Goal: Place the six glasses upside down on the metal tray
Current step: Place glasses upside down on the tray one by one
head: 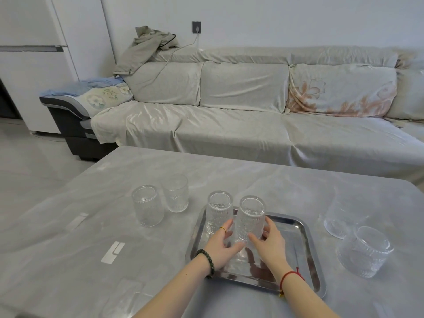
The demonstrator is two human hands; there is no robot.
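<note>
Both hands, left hand (221, 245) and right hand (270, 245), cup one upturned glass (250, 220) on the metal tray (307, 253), beside a second inverted glass (218, 211). Four other glasses stand on the grey table (160, 171). Beyond is a covered sofa (229, 125). No readable writing.

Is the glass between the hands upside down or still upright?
Upside down: the glass shows its thick base on top, with both the left hand and right hand around its lower part over the metal tray.
</note>
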